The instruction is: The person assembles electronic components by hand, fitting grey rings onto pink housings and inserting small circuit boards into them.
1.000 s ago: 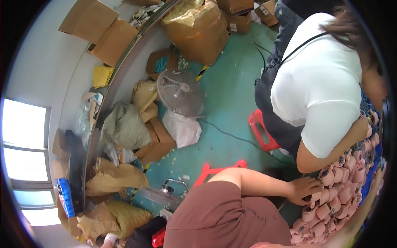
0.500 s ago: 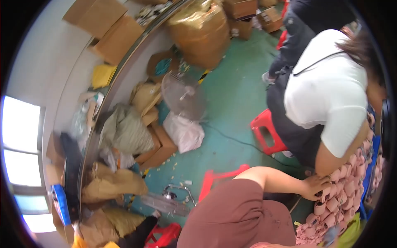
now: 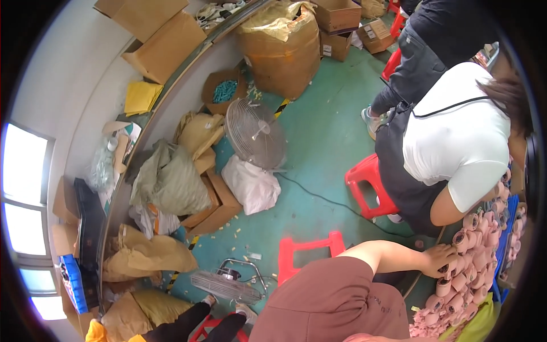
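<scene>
My left arm comes out of a loose brown sleeve (image 3: 319,296) at the bottom. My left hand (image 3: 439,260) rests at the near left edge of a heap of pink rolls (image 3: 470,273), short cylinders with dark hollow ends. Its fingers bend round one roll, which they partly cover. Beneath the heap, small pink pieces (image 3: 424,325) and a yellow-green cloth (image 3: 478,319) show. My right hand is out of sight; a pinkish strip at the bottom edge is too cut off to tell.
A co-worker in a white top (image 3: 456,137) leans over the rolls from a red stool (image 3: 367,185). Another red stool (image 3: 310,248) stands beside me. Two fans (image 3: 256,128), a cable (image 3: 325,196), sacks (image 3: 171,176) and cartons (image 3: 225,208) occupy the floor on the left.
The view has shifted slightly and become sharper. The co-worker in white appears a little lower and further right. My left hand stays at the same rolls.
</scene>
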The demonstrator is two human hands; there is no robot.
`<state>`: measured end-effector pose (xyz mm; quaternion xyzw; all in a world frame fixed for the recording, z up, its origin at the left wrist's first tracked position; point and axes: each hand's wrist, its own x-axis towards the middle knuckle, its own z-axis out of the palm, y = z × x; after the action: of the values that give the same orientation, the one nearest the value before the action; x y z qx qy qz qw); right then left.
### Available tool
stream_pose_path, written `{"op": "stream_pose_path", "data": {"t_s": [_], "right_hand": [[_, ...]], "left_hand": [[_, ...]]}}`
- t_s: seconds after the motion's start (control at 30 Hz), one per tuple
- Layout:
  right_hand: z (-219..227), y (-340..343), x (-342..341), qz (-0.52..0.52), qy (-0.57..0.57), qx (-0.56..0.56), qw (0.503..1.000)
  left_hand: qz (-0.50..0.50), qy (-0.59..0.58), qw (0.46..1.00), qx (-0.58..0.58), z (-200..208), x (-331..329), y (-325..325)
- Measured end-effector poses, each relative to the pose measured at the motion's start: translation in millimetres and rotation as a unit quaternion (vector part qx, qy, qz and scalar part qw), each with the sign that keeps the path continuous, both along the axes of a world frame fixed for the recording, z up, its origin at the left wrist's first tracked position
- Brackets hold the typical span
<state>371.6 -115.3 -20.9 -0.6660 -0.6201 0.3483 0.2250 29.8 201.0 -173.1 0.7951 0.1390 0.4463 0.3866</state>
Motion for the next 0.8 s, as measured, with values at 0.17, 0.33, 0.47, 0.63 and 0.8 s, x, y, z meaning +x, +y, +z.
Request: {"op": "stream_pose_path", "data": {"t_s": [0.17,0.33,0.47,0.63,0.8], "right_hand": [[-25,-50,-45,0.040,-0.019,-0.028,0.999],[-56,-121,-94,0.033,-0.043,-0.044,0.998],[-85,-239,-198,-0.226,-0.205,-0.126,0.944],[-5,-148,-279,-0.559,0.022,-0.240,0.793],[-34,-188,-330,-0.647,0.033,-0.107,0.754]], "left_hand": [[0.013,-0.004,1.000,0.006,-1,-3,3],[-0.019,0.004,1.000,0.008,14,2,1],[-0.061,0.031,0.995,-0.072,39,-8,4],[0.008,0.083,0.996,0.042,32,-20,17],[-0.017,0.066,0.993,0.100,33,-9,7]]}}
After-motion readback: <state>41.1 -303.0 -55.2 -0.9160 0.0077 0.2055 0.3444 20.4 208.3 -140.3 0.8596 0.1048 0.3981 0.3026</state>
